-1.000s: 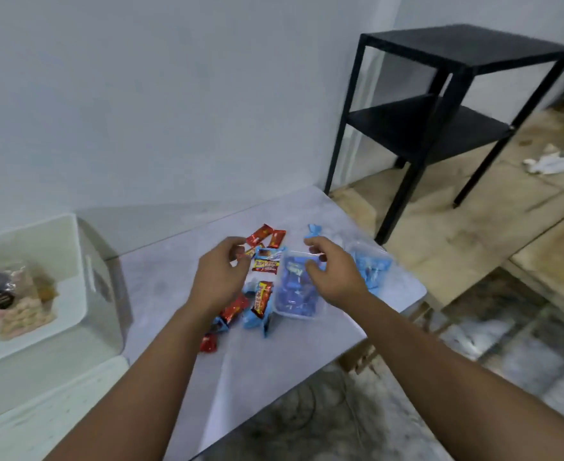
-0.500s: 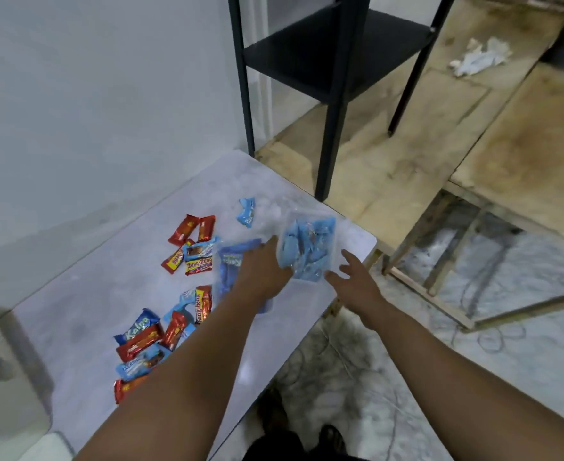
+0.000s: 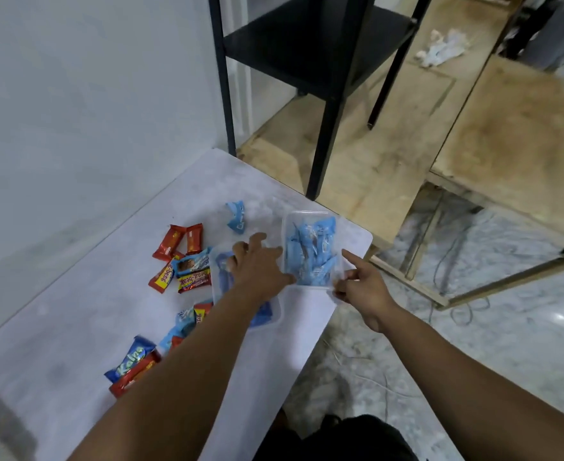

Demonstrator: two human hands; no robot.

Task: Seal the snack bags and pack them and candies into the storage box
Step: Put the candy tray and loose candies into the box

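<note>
Both forearms are bare from elbow to wrist, with no sleeve reaching into view; the left hand [image 3: 261,268] and right hand [image 3: 364,287] carry no glove, ring, watch or band; dark clothing [image 3: 337,437], black or nearly so, shows at the bottom edge below the arms.

A blue wrapper [image 3: 130,357] reads "Kalpa"; a dark red-brown bar [image 3: 194,279] beside the others reads "beng-beng".

Pale wall [image 3: 91,94], black metal shelf [image 3: 313,51], plywood boards [image 3: 390,134] over marbled floor [image 3: 473,344].
</note>
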